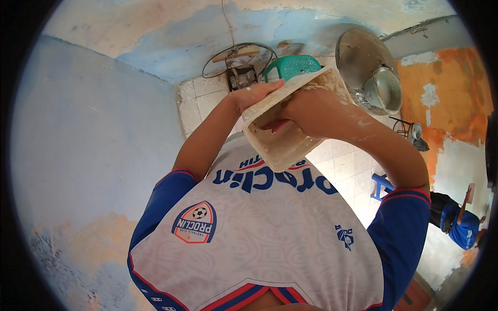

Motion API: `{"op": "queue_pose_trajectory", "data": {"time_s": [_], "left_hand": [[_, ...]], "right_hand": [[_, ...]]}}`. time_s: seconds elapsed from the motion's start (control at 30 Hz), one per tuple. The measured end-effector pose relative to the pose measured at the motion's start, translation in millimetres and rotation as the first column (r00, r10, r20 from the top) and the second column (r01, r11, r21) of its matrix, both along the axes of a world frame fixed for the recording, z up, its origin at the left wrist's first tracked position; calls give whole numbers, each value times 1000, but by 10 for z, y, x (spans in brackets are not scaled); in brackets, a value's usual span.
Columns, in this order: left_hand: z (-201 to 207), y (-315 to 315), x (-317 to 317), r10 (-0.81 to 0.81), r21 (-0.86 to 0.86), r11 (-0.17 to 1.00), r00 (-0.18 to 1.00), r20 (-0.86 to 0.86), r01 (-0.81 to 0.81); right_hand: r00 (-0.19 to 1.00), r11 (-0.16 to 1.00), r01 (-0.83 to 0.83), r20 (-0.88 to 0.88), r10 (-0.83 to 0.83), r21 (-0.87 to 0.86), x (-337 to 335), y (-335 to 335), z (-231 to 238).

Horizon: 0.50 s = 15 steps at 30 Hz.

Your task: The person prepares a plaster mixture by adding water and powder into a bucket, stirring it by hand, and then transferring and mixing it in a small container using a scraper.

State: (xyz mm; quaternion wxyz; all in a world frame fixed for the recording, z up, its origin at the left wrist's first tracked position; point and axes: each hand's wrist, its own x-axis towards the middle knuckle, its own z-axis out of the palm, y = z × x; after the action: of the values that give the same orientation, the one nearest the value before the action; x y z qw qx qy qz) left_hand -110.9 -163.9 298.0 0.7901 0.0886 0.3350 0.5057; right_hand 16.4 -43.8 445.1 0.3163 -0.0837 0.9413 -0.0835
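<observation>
A whitish rectangular plastic tub (282,154), smeared with pale paste, is tilted in front of my chest. My left hand (257,96) grips its left side, with the thumb lying over the rim. My right hand (310,111) reaches down into the tub with its fingers curled. Beside those fingers a red piece (276,125) shows inside, perhaps part of a tool. The hand and the tub's wall hide the rest of it. Pale smears mark my right forearm.
Beyond the tub are a green plastic stool (296,64), a large round basin (358,49) and a pail (383,90). A black cable loop (207,62) lies by the far wall. To the right are a blue stool (381,185) and a blue bag (463,230).
</observation>
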Motion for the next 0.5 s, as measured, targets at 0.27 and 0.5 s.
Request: {"op": "queue_pose_trajectory", "data": {"time_s": [0.27,0.5], "left_hand": [[-171,17,-75,85,62,995,979,-187,-75],[-208,76,-123,69,-28,997,997,22,-68]], "right_hand": [[983,999,30,-185,-22,42,-65,-99,43],[996,986,-90,21,88,143,-101,-99,58]]}}
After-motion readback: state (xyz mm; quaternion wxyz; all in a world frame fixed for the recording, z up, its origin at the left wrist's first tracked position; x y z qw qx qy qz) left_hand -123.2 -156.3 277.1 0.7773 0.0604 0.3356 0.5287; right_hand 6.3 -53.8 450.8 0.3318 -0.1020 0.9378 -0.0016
